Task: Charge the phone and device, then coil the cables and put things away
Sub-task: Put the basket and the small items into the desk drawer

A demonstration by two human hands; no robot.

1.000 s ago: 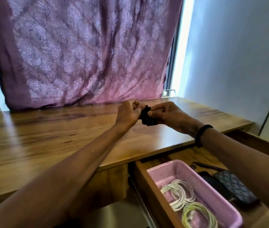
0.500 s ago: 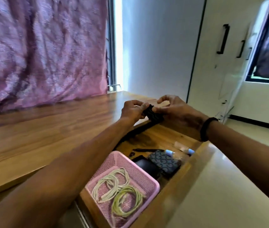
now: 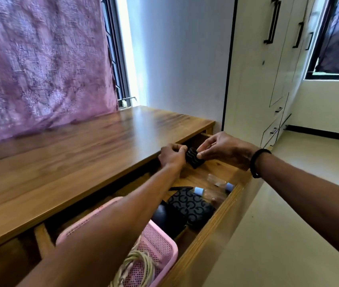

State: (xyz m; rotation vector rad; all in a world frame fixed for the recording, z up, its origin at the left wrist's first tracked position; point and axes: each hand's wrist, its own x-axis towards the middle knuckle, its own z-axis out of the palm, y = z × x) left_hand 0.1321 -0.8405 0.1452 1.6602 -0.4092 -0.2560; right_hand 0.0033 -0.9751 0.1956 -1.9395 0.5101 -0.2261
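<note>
Since a second ago we have carried the black coiled cable (image 3: 194, 160) off the table (image 3: 65, 162) to above the open drawer (image 3: 210, 226). Left hand (image 3: 171, 155) and right hand (image 3: 223, 149) fingers pinch it: light, soft, springy, so we grip across the loops.

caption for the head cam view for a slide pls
Both hands, left hand and right hand, hold a coiled black cable over the open wooden drawer, beside its pink basket.
</note>
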